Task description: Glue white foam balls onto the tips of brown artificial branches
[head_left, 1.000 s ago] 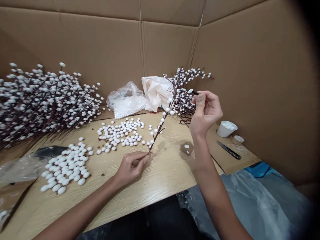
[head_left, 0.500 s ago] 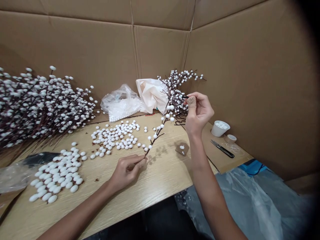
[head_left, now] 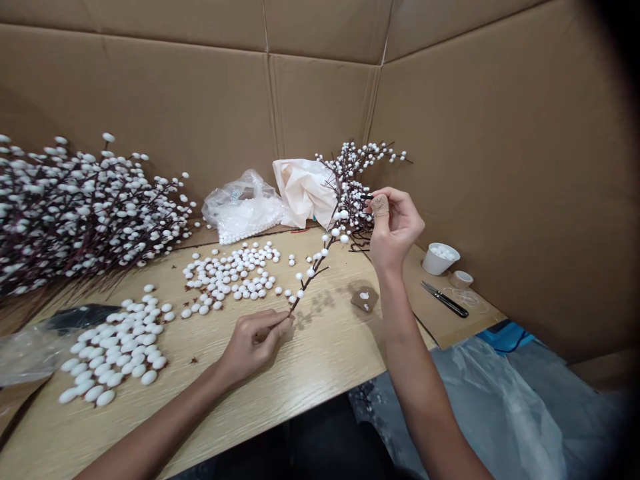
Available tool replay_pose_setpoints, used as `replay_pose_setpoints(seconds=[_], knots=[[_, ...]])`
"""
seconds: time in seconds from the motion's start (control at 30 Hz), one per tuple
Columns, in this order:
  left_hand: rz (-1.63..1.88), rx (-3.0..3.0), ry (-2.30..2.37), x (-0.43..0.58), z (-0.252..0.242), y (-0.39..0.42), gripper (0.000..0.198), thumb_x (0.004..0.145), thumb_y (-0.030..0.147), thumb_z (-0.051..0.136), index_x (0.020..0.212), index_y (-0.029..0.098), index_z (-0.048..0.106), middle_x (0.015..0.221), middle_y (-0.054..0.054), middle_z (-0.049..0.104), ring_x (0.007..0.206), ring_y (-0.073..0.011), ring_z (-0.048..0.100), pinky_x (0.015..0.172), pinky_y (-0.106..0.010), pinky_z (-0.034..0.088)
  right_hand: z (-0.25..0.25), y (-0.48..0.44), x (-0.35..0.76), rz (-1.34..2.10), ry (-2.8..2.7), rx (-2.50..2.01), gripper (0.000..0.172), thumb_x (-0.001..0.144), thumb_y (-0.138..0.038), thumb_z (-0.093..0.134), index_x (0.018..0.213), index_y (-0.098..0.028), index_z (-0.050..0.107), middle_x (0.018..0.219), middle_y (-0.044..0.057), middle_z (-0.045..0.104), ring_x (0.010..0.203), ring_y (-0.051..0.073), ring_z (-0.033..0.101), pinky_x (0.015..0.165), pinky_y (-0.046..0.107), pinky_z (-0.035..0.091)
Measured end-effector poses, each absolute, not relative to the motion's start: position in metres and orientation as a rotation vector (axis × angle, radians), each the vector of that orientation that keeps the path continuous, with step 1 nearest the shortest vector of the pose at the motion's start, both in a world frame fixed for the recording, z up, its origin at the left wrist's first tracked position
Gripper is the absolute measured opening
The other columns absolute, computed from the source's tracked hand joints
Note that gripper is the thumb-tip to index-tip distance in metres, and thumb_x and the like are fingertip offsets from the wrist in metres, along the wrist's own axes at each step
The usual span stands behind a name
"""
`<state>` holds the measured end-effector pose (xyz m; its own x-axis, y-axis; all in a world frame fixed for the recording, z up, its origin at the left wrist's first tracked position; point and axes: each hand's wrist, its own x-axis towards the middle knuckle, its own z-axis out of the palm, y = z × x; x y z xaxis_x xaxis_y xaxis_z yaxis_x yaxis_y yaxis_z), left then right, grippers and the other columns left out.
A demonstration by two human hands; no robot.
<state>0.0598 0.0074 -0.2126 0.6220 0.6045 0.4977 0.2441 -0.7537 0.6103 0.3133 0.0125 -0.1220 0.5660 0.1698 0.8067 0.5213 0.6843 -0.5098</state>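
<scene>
My left hand pinches the lower end of a brown artificial berry branch, which slants up and away over the table with white berries along it. Raised near the upper part of that branch, my right hand has thumb and fingertips closed on a thin black stick-like piece; its kind is too small to make out. A tan wrap covers the right thumb. Below the right hand lies a small brown card with white dabs on it. Loose white berries spread to the left of the branch.
A larger heap of white berries lies at the near left, beneath a big bundle of berry branches. Behind are a plastic bag and a finished-looking bunch. At right sit a white cup, tape roll and black-handled snips.
My right hand has shifted slightly left and down, with the black piece still between its fingers. The left hand and the branch have stayed in place.
</scene>
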Motion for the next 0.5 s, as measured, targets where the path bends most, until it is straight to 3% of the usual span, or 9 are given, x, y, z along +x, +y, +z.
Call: replay_pose_setpoints(seconds=[0.5], knots=[[0.991,2.361,0.682,0.0602,-0.2156,0.0083,0.018,0.084,0.017,0.058,0.090,0.012,0.074,0.076,-0.008,0.074,0.064,-0.0147,0.067,0.052,-0.019,0.049,-0.1221,0.0151,0.3116,-0.076,-0.958,-0.706,0.009,0.080,-0.026,0.062,0.078,-0.018,0.063,0.066,-0.002,0.057,0.058,0.008,0.054,0.056,0.024,0.046]])
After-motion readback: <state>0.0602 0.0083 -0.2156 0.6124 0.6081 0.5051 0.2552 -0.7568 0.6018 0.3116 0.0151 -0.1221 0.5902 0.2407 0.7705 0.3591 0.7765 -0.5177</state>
